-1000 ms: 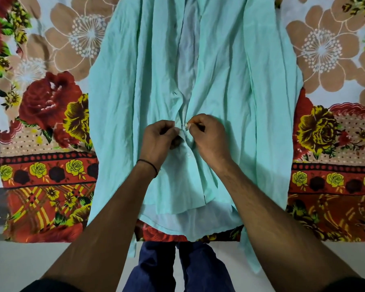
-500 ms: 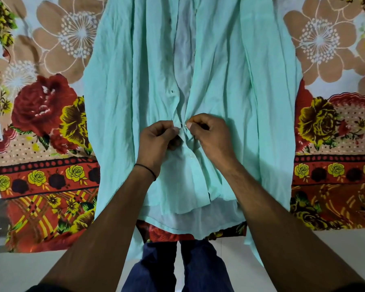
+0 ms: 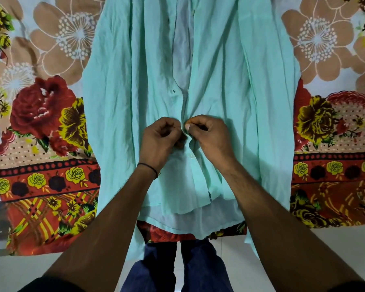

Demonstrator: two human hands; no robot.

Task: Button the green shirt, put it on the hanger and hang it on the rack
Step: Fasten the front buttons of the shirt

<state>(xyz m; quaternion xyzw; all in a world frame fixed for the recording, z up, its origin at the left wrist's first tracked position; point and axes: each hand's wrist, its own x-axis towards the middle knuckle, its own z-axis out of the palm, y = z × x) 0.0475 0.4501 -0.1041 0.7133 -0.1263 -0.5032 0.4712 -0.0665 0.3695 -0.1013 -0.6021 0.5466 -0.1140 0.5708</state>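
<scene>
The pale green shirt lies flat and wrinkled on a flowered bedsheet, collar end away from me, hem hanging over the near edge. Its front is parted above my hands, showing the lighter inside. My left hand pinches the left front edge at the placket. My right hand pinches the right front edge against it, thumb and finger meeting at the middle. Just below my hands a small button sits fastened on the placket. No hanger or rack is in view.
The flowered bedsheet covers the bed on both sides of the shirt. A light floor runs along the bed's near edge. My legs in dark blue trousers stand against it, under the hem.
Both hands stay pinched together at the same spot on the placket. The view has shifted slightly, with the shirt and sheet sliding a little downward in the frame.
</scene>
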